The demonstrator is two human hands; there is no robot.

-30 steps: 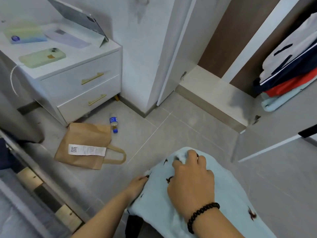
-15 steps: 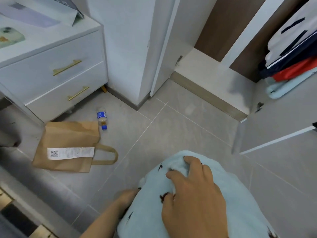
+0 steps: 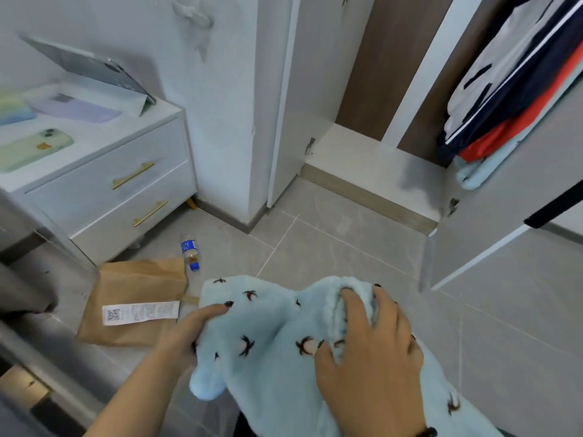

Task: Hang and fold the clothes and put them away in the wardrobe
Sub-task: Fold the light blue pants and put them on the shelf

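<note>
A fluffy light-blue garment [image 3: 268, 351] with small dark prints is bunched in front of me above the grey tile floor. My left hand [image 3: 192, 332] grips its left edge from underneath. My right hand [image 3: 372, 348] lies on top of it with fingers curled into the folded fabric. The wardrobe [image 3: 372, 159] stands open ahead, its bottom shelf bare. A stack of folded clothes [image 3: 511, 102] in white, navy, red and light blue sits at the upper right behind the open door [image 3: 492, 222].
A white bedside cabinet [image 3: 104, 184] with two drawers stands at the left, carrying a phone [image 3: 34, 148] and a tablet [image 3: 85, 64]. A brown paper bag [image 3: 135, 298] and a small bottle [image 3: 190, 250] lie on the floor beside it.
The view has tilted up and back. The garment has been lifted and spread wider to the left, with my left hand now gripping its edge in plain sight.
</note>
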